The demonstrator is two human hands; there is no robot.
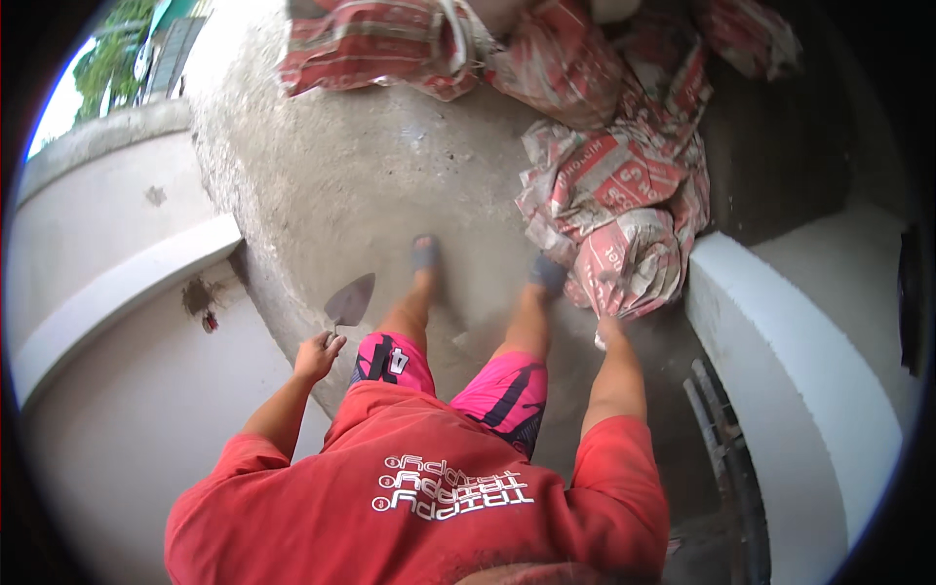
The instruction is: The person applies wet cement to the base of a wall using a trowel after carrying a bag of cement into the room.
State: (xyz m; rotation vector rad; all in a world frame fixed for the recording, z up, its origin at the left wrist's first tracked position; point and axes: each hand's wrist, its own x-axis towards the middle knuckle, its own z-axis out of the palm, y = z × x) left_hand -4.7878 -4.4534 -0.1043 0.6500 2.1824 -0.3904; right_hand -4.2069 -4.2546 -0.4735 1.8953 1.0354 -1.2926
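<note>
My left hand (pixel 317 357) is closed round the handle of a pointed trowel (pixel 352 299). Its dark grey blade points up and away over the concrete floor, left of my legs. On the other side, my right hand (pixel 611 333) is closed at the near edge of a red and white plastic sack (pixel 629 261), apparently gripping it; the fingertips are partly hidden. That sack looks bulging and crumpled. Just beyond it lies another crumpled red and white sack (pixel 616 175).
More red and white sacks (pixel 375 49) are piled at the far side. A pale low wall (pixel 127 292) runs along the left, and a white ledge (pixel 790 361) curves along the right. Dark pipes or bars (pixel 726 439) stand beside that ledge. I stand on a rough concrete floor (pixel 331 175).
</note>
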